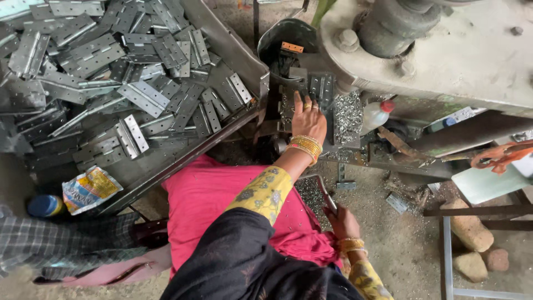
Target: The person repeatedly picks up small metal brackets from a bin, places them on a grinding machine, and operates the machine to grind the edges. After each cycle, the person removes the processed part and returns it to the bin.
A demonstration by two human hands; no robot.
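The person's left hand [308, 118] lies stretched forward with its fingers spread flat and open, pressing down on a grey perforated steel hinge plate [321, 89] that sits on the dark bed of the press machine [455, 55]; nothing is clasped in that hand, it only rests on the metal. Gold bangles [306, 146] ring the wrist just behind it, and a yellow flowered sleeve [265, 192] runs back from there. Just to the right of those fingertips lies a glittering heap of small silver metal punchings [348, 115], and a little further right a white plastic bottle with a red cap [375, 115] leans on its side. To the left of the hand, well apart, a long slanted metal tray [183, 161] holds a big jumbled pile of flat grey hinge leaves [111, 72]. The right hand [342, 222] is down low beside a pink cloth [211, 205] over the lap, curled closed round the end of a thin curved metal lever [325, 191], though from here the fingers are partly hidden and I can't be sure how firm that hold is. Far left, a crumpled printed packet [89, 189] lies beside a blue and yellow capped container [45, 206].
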